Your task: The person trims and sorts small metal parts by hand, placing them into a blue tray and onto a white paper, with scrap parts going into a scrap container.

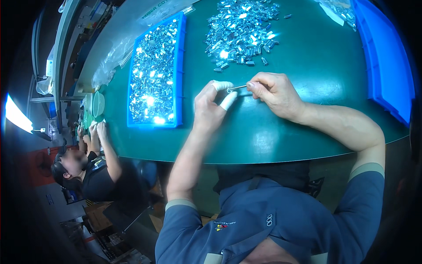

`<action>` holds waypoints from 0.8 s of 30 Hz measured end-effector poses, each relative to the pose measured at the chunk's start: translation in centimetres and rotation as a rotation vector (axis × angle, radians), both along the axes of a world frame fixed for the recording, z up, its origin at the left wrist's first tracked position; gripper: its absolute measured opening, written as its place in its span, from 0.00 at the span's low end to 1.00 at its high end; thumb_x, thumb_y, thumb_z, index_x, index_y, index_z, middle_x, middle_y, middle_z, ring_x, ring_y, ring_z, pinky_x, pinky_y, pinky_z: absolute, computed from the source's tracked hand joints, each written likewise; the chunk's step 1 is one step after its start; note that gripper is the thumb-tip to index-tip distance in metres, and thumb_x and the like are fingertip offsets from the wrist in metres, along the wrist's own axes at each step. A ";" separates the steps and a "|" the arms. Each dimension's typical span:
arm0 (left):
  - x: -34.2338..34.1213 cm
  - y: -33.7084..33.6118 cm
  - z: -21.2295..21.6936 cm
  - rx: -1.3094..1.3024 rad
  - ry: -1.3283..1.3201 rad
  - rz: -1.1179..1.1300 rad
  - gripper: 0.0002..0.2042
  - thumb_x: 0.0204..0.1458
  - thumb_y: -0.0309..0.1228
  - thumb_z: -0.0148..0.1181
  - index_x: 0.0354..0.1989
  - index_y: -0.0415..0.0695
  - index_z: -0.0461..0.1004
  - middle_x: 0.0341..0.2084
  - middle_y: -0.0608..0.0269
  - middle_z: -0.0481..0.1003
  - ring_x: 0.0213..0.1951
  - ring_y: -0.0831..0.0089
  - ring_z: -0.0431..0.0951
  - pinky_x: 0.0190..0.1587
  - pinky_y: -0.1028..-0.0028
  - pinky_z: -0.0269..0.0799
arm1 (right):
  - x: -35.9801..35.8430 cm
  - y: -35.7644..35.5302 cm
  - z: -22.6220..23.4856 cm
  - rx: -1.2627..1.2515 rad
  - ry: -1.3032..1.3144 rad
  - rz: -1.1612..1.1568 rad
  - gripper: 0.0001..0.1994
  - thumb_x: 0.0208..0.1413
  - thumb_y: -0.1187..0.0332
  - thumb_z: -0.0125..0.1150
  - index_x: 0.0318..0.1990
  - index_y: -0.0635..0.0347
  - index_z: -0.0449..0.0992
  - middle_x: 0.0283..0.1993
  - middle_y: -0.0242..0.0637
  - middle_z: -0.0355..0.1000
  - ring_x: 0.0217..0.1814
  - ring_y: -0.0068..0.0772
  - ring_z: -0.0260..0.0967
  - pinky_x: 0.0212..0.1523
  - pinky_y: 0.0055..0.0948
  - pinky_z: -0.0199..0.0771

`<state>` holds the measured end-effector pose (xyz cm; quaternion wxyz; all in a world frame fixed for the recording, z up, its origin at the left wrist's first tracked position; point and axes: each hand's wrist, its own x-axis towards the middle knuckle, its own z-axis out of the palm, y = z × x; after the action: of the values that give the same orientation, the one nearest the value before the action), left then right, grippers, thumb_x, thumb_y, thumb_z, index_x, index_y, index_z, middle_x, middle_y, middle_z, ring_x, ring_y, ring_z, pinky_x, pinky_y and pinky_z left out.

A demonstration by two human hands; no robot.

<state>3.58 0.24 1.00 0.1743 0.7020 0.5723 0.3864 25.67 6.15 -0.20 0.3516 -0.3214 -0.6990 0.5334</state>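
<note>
My left hand (pixel 210 105) wears white finger cots on its thumb and a finger. Between those two tips it pinches a small metal part (pixel 229 90), too small to make out in full. My right hand (pixel 274 93) is closed on a thin metal rod (pixel 239 87), whose left end meets the small part. Beyond my hands lies a loose heap of shiny metal parts (pixel 239 33) on the green table. To the left of my left hand stands a blue tray (pixel 179 75), filled with many similar shiny parts (pixel 151 83).
An empty-looking blue tray (pixel 387 66) stands at the right edge of the green table (pixel 263 141). Clear plastic bags (pixel 105 70) lie at the far left, near a pale green bowl (pixel 98 104). A co-worker (pixel 94 176) sits at the left with hands on the table.
</note>
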 end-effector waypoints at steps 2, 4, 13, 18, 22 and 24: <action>0.0 0.0 0.2 0.001 0.002 -0.006 0.10 0.51 0.22 0.73 0.42 0.39 0.81 0.31 0.64 0.78 0.32 0.76 0.77 0.36 0.74 0.74 | 0.0 0.0 0.0 0.036 -0.005 -0.009 0.11 0.70 0.65 0.59 0.40 0.65 0.81 0.29 0.32 0.76 0.29 0.20 0.69 0.30 0.27 0.68; -0.1 0.2 0.1 0.002 0.000 -0.015 0.11 0.50 0.22 0.74 0.42 0.40 0.82 0.30 0.64 0.77 0.32 0.75 0.77 0.35 0.74 0.73 | 0.0 0.1 -0.1 0.046 -0.031 -0.016 0.11 0.70 0.66 0.58 0.39 0.65 0.81 0.28 0.32 0.76 0.28 0.20 0.69 0.29 0.27 0.68; 1.1 0.2 0.1 0.278 0.396 -0.079 0.14 0.43 0.26 0.77 0.39 0.41 0.84 0.31 0.59 0.78 0.34 0.62 0.78 0.36 0.64 0.76 | -0.2 0.1 -0.9 0.304 -0.161 -0.038 0.20 0.67 0.57 0.59 0.26 0.61 0.76 0.25 0.46 0.74 0.28 0.52 0.73 0.30 0.48 0.69; 2.1 0.1 0.2 0.315 0.380 -0.090 0.11 0.39 0.26 0.76 0.33 0.41 0.82 0.30 0.59 0.77 0.34 0.61 0.78 0.34 0.63 0.76 | -0.4 -0.5 -1.1 0.510 -0.274 -0.028 0.21 0.68 0.55 0.57 0.25 0.59 0.76 0.26 0.47 0.75 0.32 0.55 0.75 0.32 0.52 0.71; 1.9 -0.4 0.6 0.335 0.382 -0.110 0.11 0.41 0.26 0.76 0.32 0.40 0.81 0.30 0.59 0.77 0.33 0.60 0.78 0.34 0.62 0.75 | -0.4 -0.6 -0.7 0.502 -0.273 0.002 0.20 0.68 0.57 0.58 0.26 0.60 0.76 0.26 0.47 0.74 0.31 0.54 0.74 0.31 0.50 0.70; 1.6 -0.8 1.1 0.323 0.408 -0.109 0.11 0.42 0.25 0.76 0.34 0.40 0.82 0.30 0.60 0.77 0.33 0.60 0.78 0.35 0.63 0.75 | -0.3 -0.6 -0.7 0.490 -0.277 0.019 0.22 0.69 0.54 0.56 0.25 0.59 0.77 0.26 0.47 0.75 0.32 0.54 0.75 0.32 0.51 0.71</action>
<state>5.23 -0.56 2.14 -0.0384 0.8140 0.4877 0.3131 25.35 5.50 -0.89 0.3153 -0.2900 -0.8514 0.3026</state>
